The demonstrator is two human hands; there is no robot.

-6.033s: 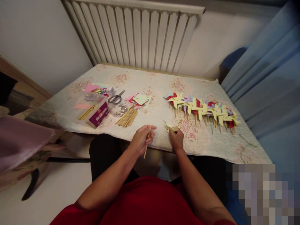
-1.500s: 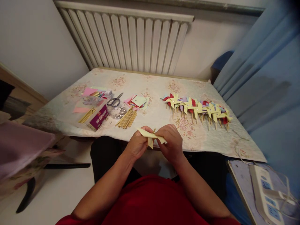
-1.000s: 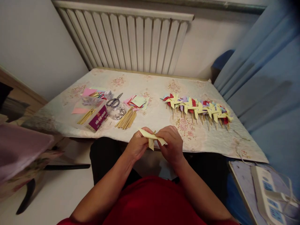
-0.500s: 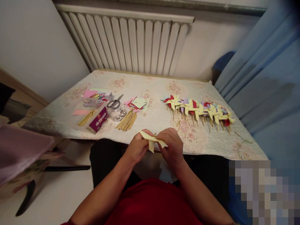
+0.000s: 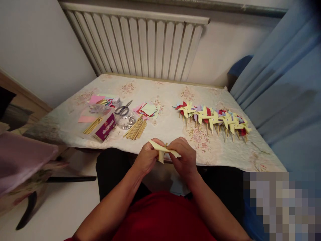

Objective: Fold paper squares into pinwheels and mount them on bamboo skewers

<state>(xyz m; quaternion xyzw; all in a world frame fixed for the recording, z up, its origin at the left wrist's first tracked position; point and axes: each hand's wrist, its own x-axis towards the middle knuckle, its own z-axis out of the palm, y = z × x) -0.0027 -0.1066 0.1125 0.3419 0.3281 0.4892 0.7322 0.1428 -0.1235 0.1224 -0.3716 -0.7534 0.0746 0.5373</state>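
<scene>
1. Head view: a yellow pinwheel (image 5: 162,154) is held between both hands, just over the near edge of the bench (image 5: 170,92), with twelve o'clock taken from there toward the radiator (image 5: 140,47).
2. One side of the paper is pinched by the left hand (image 5: 147,156), the other by the right hand (image 5: 184,155); its centre is partly hidden by the fingers.
3. At eleven o'clock, nearest to the hands, a bundle of sticks (image 5: 136,129) is laid on the floral cloth, close against a clear tub (image 5: 126,122) of shiny small parts.
4. The tub's opening is partly blocked by scissors (image 5: 122,109), which are rested across it.
5. Also at eleven o'clock, beyond the sticks, coloured paper squares (image 5: 149,109) are heaped loosely, a pale one uppermost.
6. At ten o'clock, more sticks are held in a clear box (image 5: 106,129) with a purple label; a pink strip (image 5: 86,119) is laid beside it.
7. At two o'clock, finished pinwheels (image 5: 213,117) are crowded in an overlapping row, the rear ones partly covered by the yellow ones in front.
8. The bench's right side is bordered by a blue curtain (image 5: 283,83); at nine o'clock, a pink-draped seat (image 5: 23,160) is seen.
</scene>
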